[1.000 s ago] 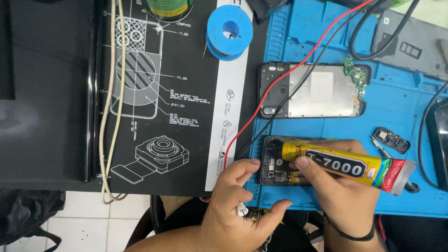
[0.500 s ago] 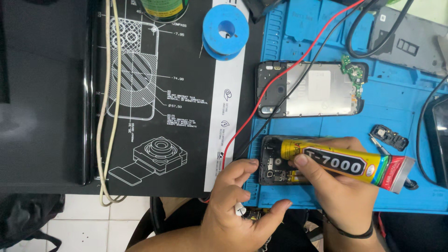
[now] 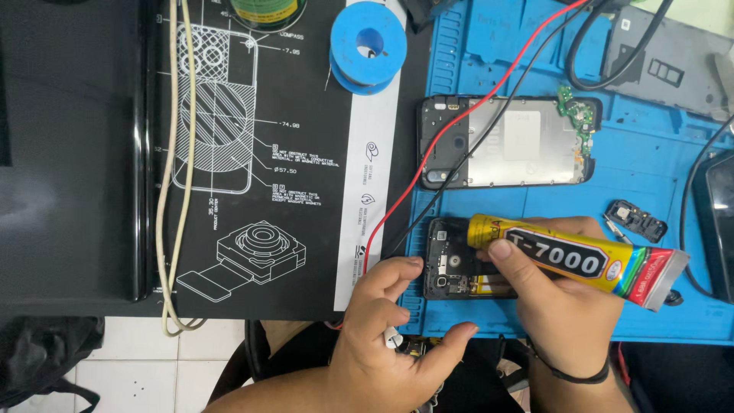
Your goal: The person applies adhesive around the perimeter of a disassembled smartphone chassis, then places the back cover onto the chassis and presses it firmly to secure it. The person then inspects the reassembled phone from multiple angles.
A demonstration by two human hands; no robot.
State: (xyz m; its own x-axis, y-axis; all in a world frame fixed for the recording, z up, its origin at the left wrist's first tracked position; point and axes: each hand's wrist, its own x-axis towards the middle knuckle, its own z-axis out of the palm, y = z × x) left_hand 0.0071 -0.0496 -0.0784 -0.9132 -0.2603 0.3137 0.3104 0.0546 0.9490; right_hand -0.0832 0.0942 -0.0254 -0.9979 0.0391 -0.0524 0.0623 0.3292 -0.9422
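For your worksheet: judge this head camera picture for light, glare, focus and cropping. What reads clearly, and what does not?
Head view: even overhead light, soft shadows; the yellow glue tube in the right hand and the opened phone beside the left hand are sharp; mild sheen on the blue mat; the black surface at left swallows detail; frame edges crop the green tin.

A yellow glue tube (image 3: 573, 260) lies tilted across an opened black phone (image 3: 451, 268).

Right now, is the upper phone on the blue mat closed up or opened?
Opened: the upper phone lies with its back cover off, showing a metal plate and a green circuit board.
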